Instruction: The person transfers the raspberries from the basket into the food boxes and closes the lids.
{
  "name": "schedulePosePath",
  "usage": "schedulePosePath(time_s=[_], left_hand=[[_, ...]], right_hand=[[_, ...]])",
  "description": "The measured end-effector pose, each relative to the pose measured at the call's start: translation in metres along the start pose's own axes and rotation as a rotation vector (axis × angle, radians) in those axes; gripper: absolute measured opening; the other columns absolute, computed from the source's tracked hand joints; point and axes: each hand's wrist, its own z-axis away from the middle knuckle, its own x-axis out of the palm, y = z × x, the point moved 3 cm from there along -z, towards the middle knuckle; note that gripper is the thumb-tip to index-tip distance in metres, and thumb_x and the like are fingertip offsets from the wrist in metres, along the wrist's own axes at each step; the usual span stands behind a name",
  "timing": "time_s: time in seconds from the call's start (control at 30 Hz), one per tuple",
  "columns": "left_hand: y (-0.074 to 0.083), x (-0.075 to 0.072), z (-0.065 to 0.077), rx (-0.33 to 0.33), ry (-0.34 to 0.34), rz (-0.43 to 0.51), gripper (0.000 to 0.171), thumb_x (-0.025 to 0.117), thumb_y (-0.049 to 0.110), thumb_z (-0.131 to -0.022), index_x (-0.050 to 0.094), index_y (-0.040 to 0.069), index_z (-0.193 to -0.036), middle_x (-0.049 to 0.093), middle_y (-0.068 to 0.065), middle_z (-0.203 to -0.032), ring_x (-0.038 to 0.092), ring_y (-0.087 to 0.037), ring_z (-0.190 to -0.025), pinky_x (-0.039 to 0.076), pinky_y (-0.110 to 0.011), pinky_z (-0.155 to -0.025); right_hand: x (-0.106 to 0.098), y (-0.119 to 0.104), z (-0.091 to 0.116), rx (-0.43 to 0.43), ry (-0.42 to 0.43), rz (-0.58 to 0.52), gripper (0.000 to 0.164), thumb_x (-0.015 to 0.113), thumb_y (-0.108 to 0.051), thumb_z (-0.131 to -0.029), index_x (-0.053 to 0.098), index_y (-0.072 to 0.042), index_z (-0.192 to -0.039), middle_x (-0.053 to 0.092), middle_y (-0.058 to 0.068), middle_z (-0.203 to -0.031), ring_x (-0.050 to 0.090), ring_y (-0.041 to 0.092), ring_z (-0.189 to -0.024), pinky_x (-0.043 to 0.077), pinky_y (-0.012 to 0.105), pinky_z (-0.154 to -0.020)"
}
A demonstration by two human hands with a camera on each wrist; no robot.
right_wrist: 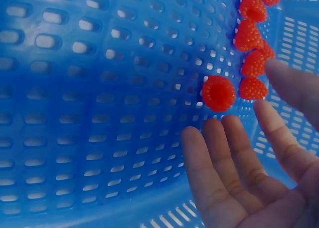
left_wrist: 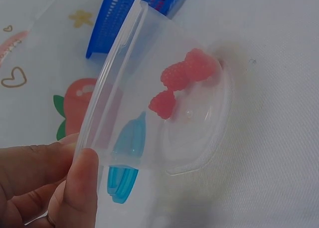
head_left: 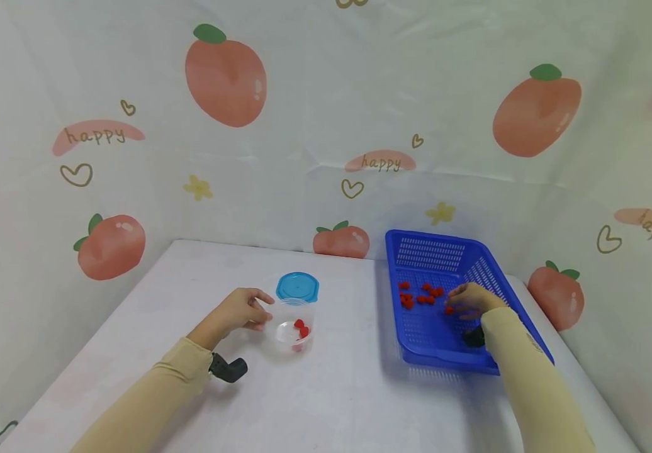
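Observation:
At the rim of a clear plastic tub (left_wrist: 199, 143), my left hand (head_left: 241, 311) pinches the edge between thumb and fingers. Three red raspberries (left_wrist: 175, 77) lie inside the tub against one side. My right hand (head_left: 470, 299) is inside the blue basket (head_left: 445, 358), fingers spread and fairly straight, holding nothing. Just beyond its fingertips lies a single raspberry (right_wrist: 218, 94), apart from the fingers. More raspberries (right_wrist: 253, 63) sit in a row behind it, near the thumb and index finger.
Behind the tub a light blue lid (head_left: 297, 287) lies on the white table (head_left: 343, 390). The basket's raised walls surround the right hand. A white cloth with printed fruit (head_left: 226, 82) hangs behind the table and along its sides.

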Motion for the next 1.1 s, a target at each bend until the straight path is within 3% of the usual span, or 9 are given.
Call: schedulePosePath(time_s=[0.23, 0.53, 0.87, 1.1], left_hand=[[0.0027, 0.0013, 0.0009, -0.018, -0.001, 0.003, 0.039, 0.072, 0.006, -0.085, 0.059, 0.0, -0.122, 0.061, -0.01, -0.081, 0.061, -0.016, -0.062, 0.058, -0.024, -0.063], [0.0034, 0.0009, 0.0024, -0.022, 0.005, 0.001, 0.038, 0.072, 0.006, -0.085, 0.059, 0.001, -0.121, 0.061, -0.01, -0.081, 0.061, -0.016, -0.062, 0.058, -0.024, -0.062], [0.0025, 0.0009, 0.0019, -0.01, -0.006, 0.009, 0.039, 0.071, 0.005, -0.085, 0.058, -0.001, -0.122, 0.061, -0.01, -0.082, 0.061, -0.015, -0.063, 0.058, -0.024, -0.063], [0.0013, -0.0004, 0.0009, 0.04, -0.04, 0.048, 0.041, 0.07, 0.0, -0.084, 0.056, -0.006, -0.122, 0.059, -0.01, -0.08, 0.061, -0.014, -0.061, 0.059, -0.026, -0.063]], right_hand=[[0.001, -0.0001, 0.0006, 0.045, 0.015, 0.06, 0.022, 0.056, 0.0, -0.093, 0.051, 0.012, -0.111, 0.063, 0.023, -0.107, 0.054, 0.047, -0.114, 0.052, 0.051, -0.094], [0.0029, 0.0041, -0.0055, 0.066, 0.044, 0.087, 0.013, 0.058, 0.003, -0.091, 0.056, 0.008, -0.103, 0.068, 0.011, -0.091, 0.063, 0.03, -0.096, 0.057, 0.043, -0.084], [0.0054, 0.0041, -0.005, 0.048, 0.054, 0.131, 0.006, 0.062, 0.002, -0.088, 0.06, 0.004, -0.094, 0.066, 0.008, -0.087, 0.06, 0.021, -0.086, 0.057, 0.036, -0.078], [0.0053, 0.0053, -0.0069, 0.007, 0.047, 0.162, 0.003, 0.063, 0.002, -0.087, 0.063, 0.003, -0.09, 0.065, 0.002, -0.082, 0.057, 0.013, -0.077, 0.056, 0.029, -0.069]])
